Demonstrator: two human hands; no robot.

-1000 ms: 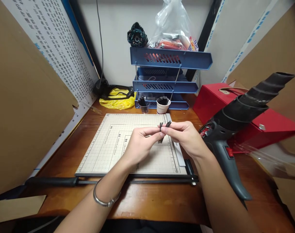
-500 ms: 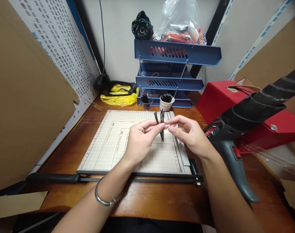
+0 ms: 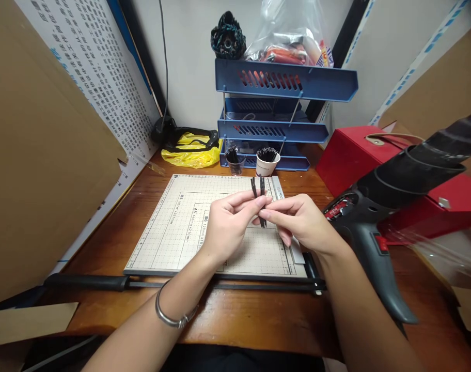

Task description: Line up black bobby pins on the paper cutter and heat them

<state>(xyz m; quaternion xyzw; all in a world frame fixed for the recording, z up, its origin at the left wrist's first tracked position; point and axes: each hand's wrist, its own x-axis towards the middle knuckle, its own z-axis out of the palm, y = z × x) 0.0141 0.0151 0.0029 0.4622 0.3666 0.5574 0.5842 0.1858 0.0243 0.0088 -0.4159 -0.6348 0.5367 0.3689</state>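
Several thin black sticks [image 3: 263, 186], too small to name more exactly, stand roughly upright between my hands above the paper cutter [image 3: 166, 243]. My left hand [image 3: 231, 222] is closed, pinching them between thumb and fingers around their middle. On the other side, my right hand [image 3: 297, 219] is closed too, its thumb and index fingertip pressed together at the sticks beside the left fingertips. The fingers cover the middle of the sticks. Behind them stand a white paper cup [image 3: 267, 166] and a clear cup [image 3: 236, 168], both filled with similar black pieces.
Blue stacked trays [image 3: 285, 80] rise at the back, with a plastic bag [image 3: 287, 36] on top. To the right are a red box [image 3: 347, 155] and a heat gun [image 3: 369, 217]. The cutter's black handle [image 3: 88, 282] runs along the front left. A yellow bag [image 3: 192, 155] lies behind.
My right hand's raised fingers have come down, and its thumb and index now pinch at the sticks. The sticks in my left hand have shifted slightly right and sit closer together.
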